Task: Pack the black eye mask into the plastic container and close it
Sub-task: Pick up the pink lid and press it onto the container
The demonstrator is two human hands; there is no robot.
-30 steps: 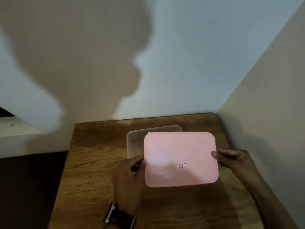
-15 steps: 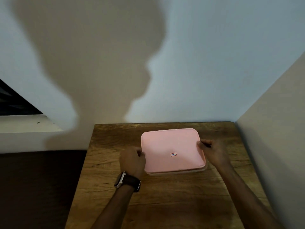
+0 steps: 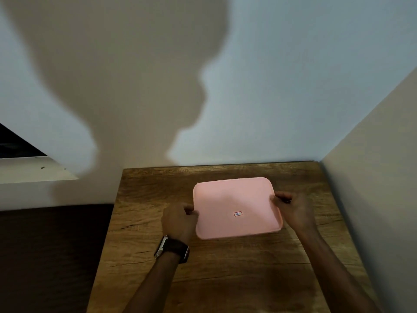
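Pink lid [image 3: 237, 207] flat over the plastic container (walls and eye mask hidden beneath) on the wooden desk [image 3: 225, 267], pinched at its left edge by the left hand [image 3: 179, 220] and at its right edge by the right hand [image 3: 293, 211].

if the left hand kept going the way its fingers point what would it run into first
The left hand points right, its fingers already at the pink lid's left edge, so it meets the lid first.
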